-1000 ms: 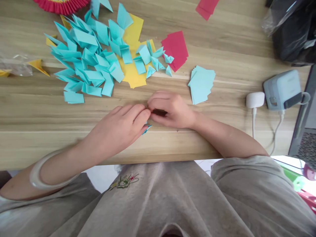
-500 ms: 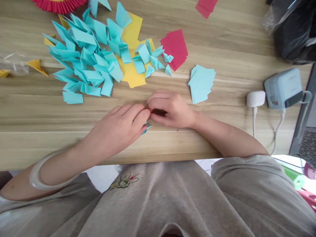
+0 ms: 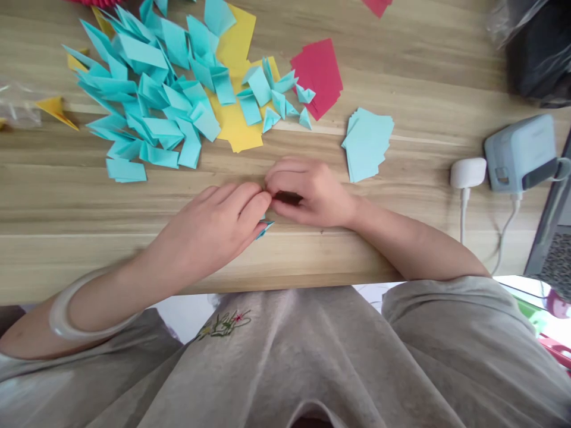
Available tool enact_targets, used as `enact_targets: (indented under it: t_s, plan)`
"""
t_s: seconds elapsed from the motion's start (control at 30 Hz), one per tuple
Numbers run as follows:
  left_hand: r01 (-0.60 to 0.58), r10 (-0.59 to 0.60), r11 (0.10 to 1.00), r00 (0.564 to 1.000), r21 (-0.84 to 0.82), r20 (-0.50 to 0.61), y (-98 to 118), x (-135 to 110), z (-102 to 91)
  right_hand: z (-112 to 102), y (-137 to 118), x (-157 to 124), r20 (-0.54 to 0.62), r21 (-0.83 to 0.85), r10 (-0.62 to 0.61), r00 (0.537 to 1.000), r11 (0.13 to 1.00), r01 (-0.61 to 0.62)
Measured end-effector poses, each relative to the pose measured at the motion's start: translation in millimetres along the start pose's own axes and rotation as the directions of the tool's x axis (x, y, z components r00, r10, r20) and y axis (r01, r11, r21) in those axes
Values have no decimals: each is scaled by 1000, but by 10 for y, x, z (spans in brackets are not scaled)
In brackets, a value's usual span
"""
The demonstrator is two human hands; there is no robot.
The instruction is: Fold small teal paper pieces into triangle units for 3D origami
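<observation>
Close to the table's front edge, my left hand [image 3: 218, 217] is closed in a pinch. A small folded piece of blue paper [image 3: 264, 229] pokes out beneath its thumb side, and the rest of that paper is covered by the hand. My right hand [image 3: 310, 191] is curled, its thumb and fingertips meeting the left fingertips. What lies between the right fingertips is hidden. Beyond the hands lie a heap of folded blue papers [image 3: 154, 101] and several smaller folded blue triangles [image 3: 279, 102].
Yellow sheets [image 3: 243, 128] lie partly under the folded blue pieces. Red sheets [image 3: 317, 77] and a stack of flat blue sheets [image 3: 366, 142] are further right. A white charger [image 3: 467, 173] and a grey-blue device [image 3: 520, 154] with cables stand near a black bag [image 3: 539, 56].
The camera view has shifted slightly, so the table items appear a little higher. Both hands keep nearly the same pose, fingertips together.
</observation>
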State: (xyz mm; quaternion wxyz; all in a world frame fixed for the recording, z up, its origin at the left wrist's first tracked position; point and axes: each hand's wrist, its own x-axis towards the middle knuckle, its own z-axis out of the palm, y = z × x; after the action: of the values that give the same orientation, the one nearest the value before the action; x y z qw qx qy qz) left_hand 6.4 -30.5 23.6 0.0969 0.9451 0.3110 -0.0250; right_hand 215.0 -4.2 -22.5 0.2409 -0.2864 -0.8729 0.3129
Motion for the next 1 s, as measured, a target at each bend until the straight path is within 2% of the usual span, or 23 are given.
enact_targets:
  t_s: [0.23, 0.4, 0.63, 0.83, 1.0]
  plan:
    - [48, -44, 995, 998, -90, 49, 5, -3, -14, -25, -10, -7, -6, 19, 5, 1000, 1000, -5]
    - [105, -92, 975, 993, -196, 78, 5, -5, -14, -42, -20, -5, 42, 18, 45, 998, 999, -45]
    - [55, -46, 993, 996, -106, 79, 5, -10, -13, -50, -26, 2, 85, -3, 85, 993, 996, -85]
    - [54, -49, 989, 998, -134, 46, 7, -12, -17, -46, -25, 2, 64, 5, 63, 996, 998, -64]
    - [32, -30, 997, 999, -73, 33, 11, -5, -19, -43, -26, 0, 39, -11, 44, 998, 999, -43]
